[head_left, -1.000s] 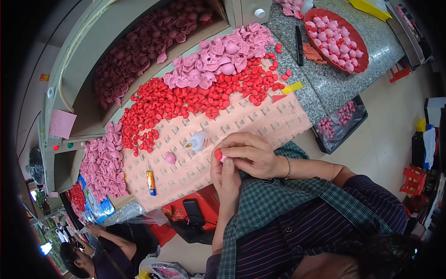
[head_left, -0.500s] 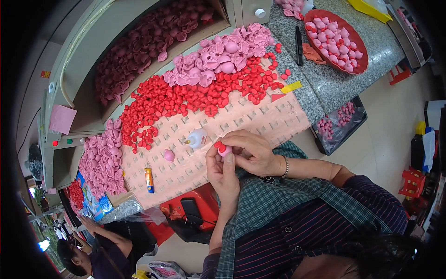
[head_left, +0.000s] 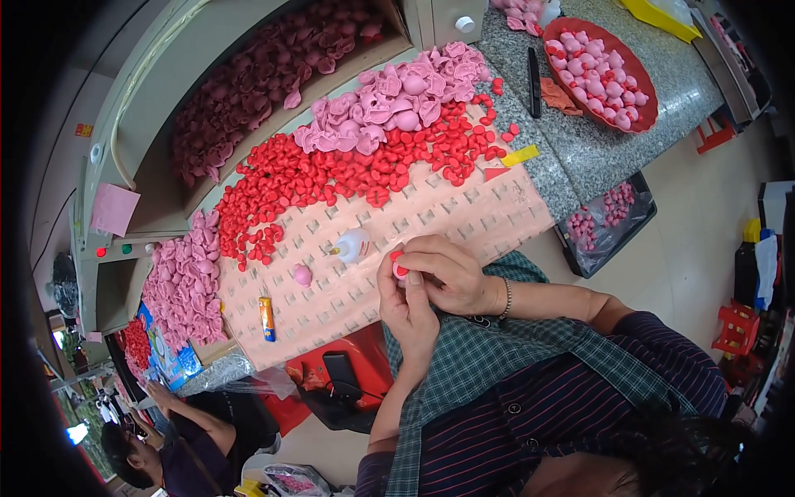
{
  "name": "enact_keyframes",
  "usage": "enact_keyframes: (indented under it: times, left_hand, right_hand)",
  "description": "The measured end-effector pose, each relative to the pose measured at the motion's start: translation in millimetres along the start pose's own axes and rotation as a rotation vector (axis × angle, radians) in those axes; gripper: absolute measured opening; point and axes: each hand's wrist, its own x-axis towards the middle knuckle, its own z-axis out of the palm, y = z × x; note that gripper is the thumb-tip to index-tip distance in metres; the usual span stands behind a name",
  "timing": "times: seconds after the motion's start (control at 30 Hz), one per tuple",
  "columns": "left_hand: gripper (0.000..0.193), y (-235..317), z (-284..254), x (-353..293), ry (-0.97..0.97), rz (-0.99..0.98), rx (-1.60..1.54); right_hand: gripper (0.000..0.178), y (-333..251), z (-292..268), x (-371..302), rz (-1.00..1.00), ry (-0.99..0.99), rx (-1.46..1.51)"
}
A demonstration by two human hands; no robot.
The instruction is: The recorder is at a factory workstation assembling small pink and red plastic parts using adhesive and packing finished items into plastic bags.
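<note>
Over the near edge of the peach-coloured work mat point(head_left: 339, 319), both my hands meet around a small pink rubber piece with red on it point(head_left: 401, 271). My left hand point(head_left: 407, 319) grips it between thumb and fingers. The fingertips of my right hand point(head_left: 457, 277) pinch at its red part, hiding much of it. Just beyond my left hand lies a white squeeze bottle with a pointed brownish tip point(head_left: 353, 245). A single round pink piece point(head_left: 302, 274) rests left of the bottle, and an orange and blue tube point(head_left: 267, 320) lies nearer the mat's front edge.
Heaps of small red pieces point(head_left: 306, 178) and pink rubber pieces point(head_left: 397, 95) cover the mat's far side. More pink pieces point(head_left: 178, 286) are piled at left. A red bowl point(head_left: 648, 108) of finished-looking pink balls stands at far right. Another person point(head_left: 195, 451) works at lower left.
My left hand has shifted slightly right, closer against my right hand. The piece has turned between my fingers, and less of its red part shows.
</note>
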Motion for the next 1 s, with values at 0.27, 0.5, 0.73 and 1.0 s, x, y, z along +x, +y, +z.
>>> enact_keyframes:
  times: [0.27, 0.5, 0.73, 1.0]
  left_hand:
    - [0.038, 5, 0, 3, -0.051, -0.041, -0.053]
    - [0.042, 6, 2, 1, -0.075, -0.040, -0.175]
    - [0.039, 4, 3, 1, -0.030, -0.023, -0.141]
    - [0.038, 3, -1, 2, -0.060, -0.022, -0.153]
  right_hand:
    - [0.035, -2, -1, 0, 0.079, 0.010, 0.049]
    - [0.037, -1, -2, 3, 0.097, 0.005, 0.059]
    - [0.039, 0, -1, 1, 0.087, -0.003, 0.055]
    - [0.040, 1, -1, -1, 0.069, 0.001, 0.014]
